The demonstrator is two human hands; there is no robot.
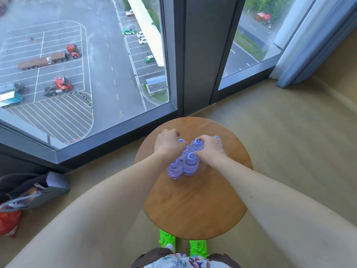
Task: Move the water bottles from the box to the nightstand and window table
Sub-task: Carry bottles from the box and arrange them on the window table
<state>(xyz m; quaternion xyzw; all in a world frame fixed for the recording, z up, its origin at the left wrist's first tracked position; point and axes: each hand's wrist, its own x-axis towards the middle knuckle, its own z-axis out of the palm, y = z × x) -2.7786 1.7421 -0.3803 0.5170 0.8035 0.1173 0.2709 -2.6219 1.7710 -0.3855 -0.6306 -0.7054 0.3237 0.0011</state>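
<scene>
Several clear water bottles with blue caps (pixel 190 164) stand upright in a tight cluster on the far half of a round wooden window table (pixel 195 206). My left hand (pixel 168 143) is curled over the tops of the bottles on the left side of the cluster. My right hand (pixel 209 149) grips the bottle tops on the right side, its fingers bent round the caps. Both hands hide part of the cluster. The box is out of view.
A floor-to-ceiling window (pixel 83 74) with a dark frame runs just behind the table. A grey bag (pixel 36 192) and a red bag (pixel 8 219) lie on the floor at the left. A blue curtain (pixel 316 55) hangs at the right. My green shoes (pixel 167 238) stand under the table's near edge.
</scene>
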